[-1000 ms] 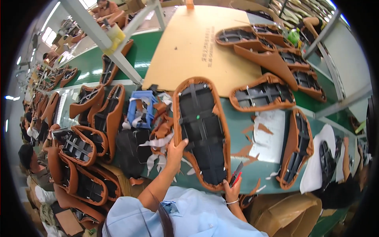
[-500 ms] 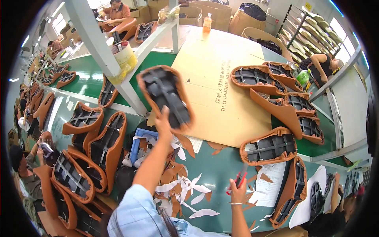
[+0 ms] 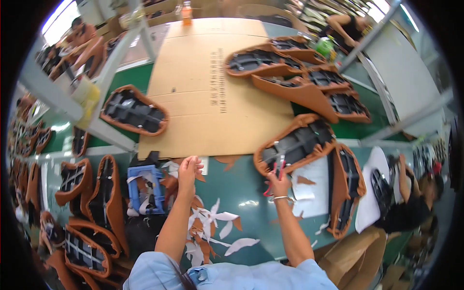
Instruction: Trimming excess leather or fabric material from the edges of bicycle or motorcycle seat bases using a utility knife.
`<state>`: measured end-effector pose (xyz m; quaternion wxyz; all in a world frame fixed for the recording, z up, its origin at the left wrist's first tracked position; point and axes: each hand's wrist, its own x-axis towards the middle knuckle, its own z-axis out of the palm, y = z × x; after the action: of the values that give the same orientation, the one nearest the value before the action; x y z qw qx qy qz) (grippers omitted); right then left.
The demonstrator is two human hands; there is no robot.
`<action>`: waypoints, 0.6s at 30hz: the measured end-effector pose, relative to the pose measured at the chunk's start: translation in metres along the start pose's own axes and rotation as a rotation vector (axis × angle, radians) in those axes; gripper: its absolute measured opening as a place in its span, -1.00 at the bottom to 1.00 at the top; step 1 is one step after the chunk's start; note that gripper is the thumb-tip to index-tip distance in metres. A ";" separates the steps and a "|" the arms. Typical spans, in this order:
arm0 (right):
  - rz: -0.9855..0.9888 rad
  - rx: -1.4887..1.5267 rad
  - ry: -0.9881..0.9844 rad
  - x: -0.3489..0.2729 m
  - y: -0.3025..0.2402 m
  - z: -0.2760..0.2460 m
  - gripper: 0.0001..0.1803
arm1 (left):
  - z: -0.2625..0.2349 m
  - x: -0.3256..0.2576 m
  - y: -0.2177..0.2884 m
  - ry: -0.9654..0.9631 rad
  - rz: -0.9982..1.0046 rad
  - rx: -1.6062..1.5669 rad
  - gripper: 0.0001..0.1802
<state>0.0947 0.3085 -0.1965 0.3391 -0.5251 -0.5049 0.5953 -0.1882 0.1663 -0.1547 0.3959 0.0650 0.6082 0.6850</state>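
Note:
My right hand (image 3: 279, 184) grips a pair of red-handled scissors (image 3: 280, 162), blades pointing away from me. They lie across the near left edge of a brown-covered panel with a black ribbed back (image 3: 302, 140); whether they touch it I cannot tell. My left hand (image 3: 190, 170) holds nothing, its fingers loosely curled, above the near edge of the cardboard sheet (image 3: 193, 130). Another brown-edged panel (image 3: 135, 110) lies black side up at the cardboard's left edge, apart from my hand.
Leather and white scraps (image 3: 212, 227) litter the green table. A blue basket (image 3: 146, 189) stands left of my forearm. More panels (image 3: 104, 193) are piled at left and at far right (image 3: 290, 72). A white paper sheet (image 3: 309, 188) lies under scraps. Metal frame posts (image 3: 104, 130) rise at left.
My left hand has let go of the panel it held, which now lies at left, and has drawn back toward me. My right hand has brought the scissors over the right-hand panel. The view has shifted.

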 end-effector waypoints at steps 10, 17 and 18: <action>-0.036 -0.640 -0.490 -0.237 0.004 -0.141 -0.66 | 0.107 -0.105 -0.043 -0.386 -0.236 0.324 -0.36; -0.192 -0.562 -0.445 -0.318 0.018 -0.132 -0.58 | 0.167 -0.144 -0.057 -0.528 -0.130 0.870 -0.47; -0.248 -0.454 -0.454 -0.319 0.022 -0.127 -0.65 | 0.160 -0.131 -0.068 -0.531 0.116 1.025 -0.54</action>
<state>0.2900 0.0357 -0.1193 0.1624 -0.3761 -0.7469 0.5237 0.0238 0.2066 -0.1229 0.4144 0.4513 0.7376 0.2839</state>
